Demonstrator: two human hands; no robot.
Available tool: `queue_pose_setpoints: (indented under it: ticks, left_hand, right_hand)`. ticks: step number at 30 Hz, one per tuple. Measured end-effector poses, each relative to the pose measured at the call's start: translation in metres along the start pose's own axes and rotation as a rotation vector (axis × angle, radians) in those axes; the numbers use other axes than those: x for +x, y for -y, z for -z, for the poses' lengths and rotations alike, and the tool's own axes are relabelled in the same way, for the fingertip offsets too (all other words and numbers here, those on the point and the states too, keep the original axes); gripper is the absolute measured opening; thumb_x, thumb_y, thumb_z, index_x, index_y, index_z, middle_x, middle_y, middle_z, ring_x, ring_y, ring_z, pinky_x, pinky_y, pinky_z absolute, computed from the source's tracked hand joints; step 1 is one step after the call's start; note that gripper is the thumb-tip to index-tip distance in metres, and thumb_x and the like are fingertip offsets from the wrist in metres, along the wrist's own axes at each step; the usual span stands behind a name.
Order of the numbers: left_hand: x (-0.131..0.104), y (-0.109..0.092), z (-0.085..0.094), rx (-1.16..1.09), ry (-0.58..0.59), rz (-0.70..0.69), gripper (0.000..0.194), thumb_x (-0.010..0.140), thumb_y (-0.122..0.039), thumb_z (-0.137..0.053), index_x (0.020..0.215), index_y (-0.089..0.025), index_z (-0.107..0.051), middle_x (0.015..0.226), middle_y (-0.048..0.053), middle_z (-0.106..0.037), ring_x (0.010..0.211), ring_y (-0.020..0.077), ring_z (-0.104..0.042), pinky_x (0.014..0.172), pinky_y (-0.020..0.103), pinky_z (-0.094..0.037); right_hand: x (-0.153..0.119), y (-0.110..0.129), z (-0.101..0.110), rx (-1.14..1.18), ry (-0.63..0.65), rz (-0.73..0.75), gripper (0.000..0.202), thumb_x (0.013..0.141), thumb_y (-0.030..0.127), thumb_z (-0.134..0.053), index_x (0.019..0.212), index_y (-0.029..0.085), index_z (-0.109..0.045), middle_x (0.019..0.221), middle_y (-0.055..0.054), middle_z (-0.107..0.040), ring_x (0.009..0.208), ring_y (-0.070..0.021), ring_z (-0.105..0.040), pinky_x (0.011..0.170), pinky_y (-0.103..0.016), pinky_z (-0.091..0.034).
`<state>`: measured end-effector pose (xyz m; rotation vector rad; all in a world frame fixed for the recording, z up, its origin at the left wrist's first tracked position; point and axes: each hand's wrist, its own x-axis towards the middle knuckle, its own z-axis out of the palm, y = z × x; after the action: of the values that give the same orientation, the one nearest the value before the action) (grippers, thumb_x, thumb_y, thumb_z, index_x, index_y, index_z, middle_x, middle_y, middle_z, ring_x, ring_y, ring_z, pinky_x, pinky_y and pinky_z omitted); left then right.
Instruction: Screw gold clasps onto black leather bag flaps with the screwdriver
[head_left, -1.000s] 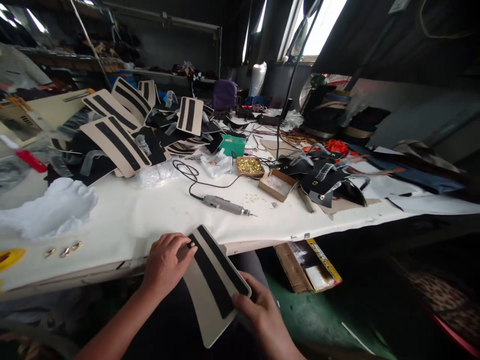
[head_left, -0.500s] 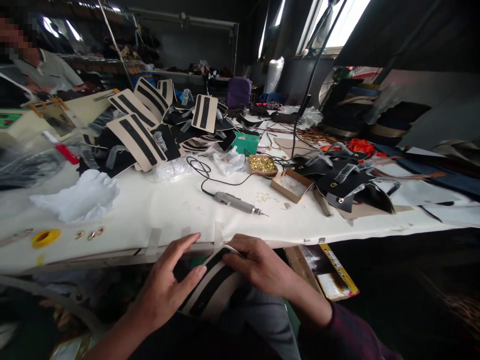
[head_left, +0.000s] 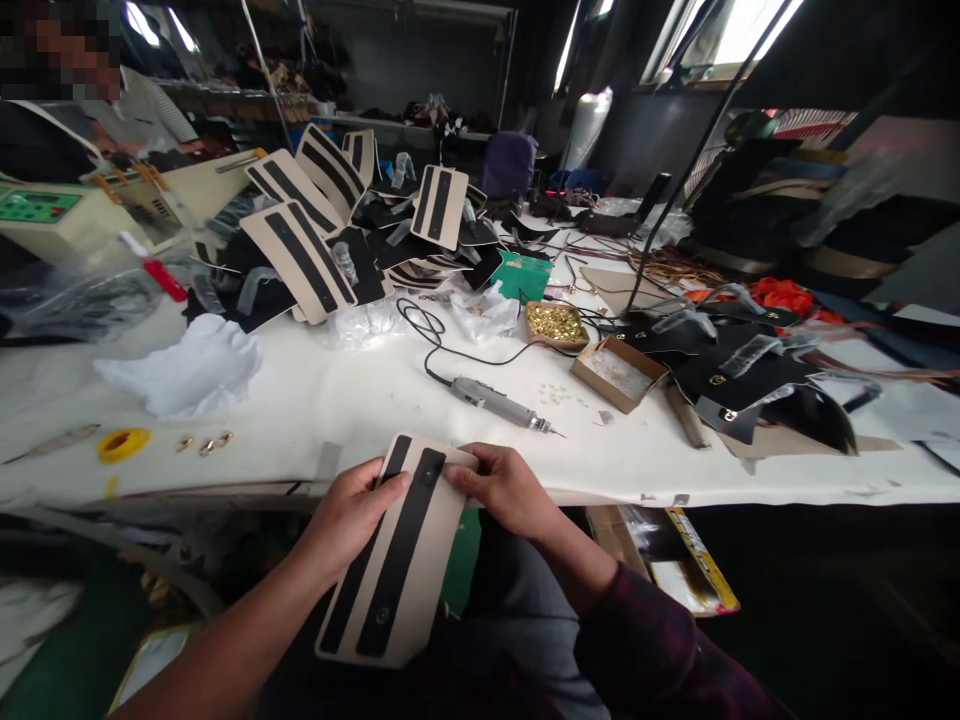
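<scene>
A beige panel with two black strips (head_left: 420, 545) is held between my hands at the table's front edge, tilted with its upper end over the tabletop. Small round studs show on one strip. My left hand (head_left: 360, 510) grips the panel's left edge, thumb on its face. At the upper right corner, my right hand (head_left: 506, 487) pinches it, thumb in front and fingers partly hidden behind. Beyond the hands, a grey electric screwdriver (head_left: 495, 402) lies on the white table with its cable running back.
Similar striped panels (head_left: 300, 255) are heaped at the back left. Small boxes of gold fittings (head_left: 556, 324) and clear pieces (head_left: 619, 374) stand behind the screwdriver. Yellow tape (head_left: 124, 444) lies at left, black pieces (head_left: 724, 370) at right. A person's striped sleeve (head_left: 154, 105) shows far left.
The panel has come up from my lap and turned flatter toward me, showing its full face. My left hand has closed from spread fingers onto its edge. The view has shifted left.
</scene>
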<state>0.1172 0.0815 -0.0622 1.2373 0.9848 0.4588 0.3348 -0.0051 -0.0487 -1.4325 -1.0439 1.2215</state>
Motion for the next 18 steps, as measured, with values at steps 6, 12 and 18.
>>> queue_pose_setpoints:
  ticks: [6,12,18]
  left_hand:
    - [0.001,-0.009,0.006,-0.153,0.077,0.049,0.047,0.082,-0.049,-0.083,0.117,-0.018,-0.074,0.098,0.008,-0.081,0.083,0.0262,-0.076,0.074,0.034,-0.060]
    - [-0.002,-0.016,0.022,-0.098,0.172,0.040,0.043,0.076,-0.048,-0.087,0.104,-0.017,-0.079,0.090,0.007,-0.082,0.083,0.0274,-0.077,0.075,0.035,-0.060]
    - [-0.007,-0.002,0.035,-0.090,-0.064,-0.078,0.048,0.079,-0.055,-0.083,0.105,-0.015,-0.079,0.098,0.010,-0.083,0.091,0.0313,-0.078,0.079,0.036,-0.060]
  right_hand:
    - [0.017,-0.009,-0.014,0.132,-0.040,-0.065,0.036,0.082,0.051,-0.079,0.088,0.018,-0.066,0.065,0.006,-0.057,0.054,-0.0106,-0.048,0.048,-0.023,-0.037]
    - [0.024,0.005,-0.022,0.182,0.076,-0.071,0.039,0.079,0.052,-0.083,0.088,0.016,-0.068,0.064,0.005,-0.058,0.052,-0.0098,-0.047,0.049,-0.023,-0.037]
    - [0.053,0.022,-0.040,0.188,0.188,-0.044,0.039,0.077,0.050,-0.086,0.080,0.016,-0.068,0.065,0.005,-0.058,0.057,-0.0097,-0.048,0.054,-0.024,-0.037]
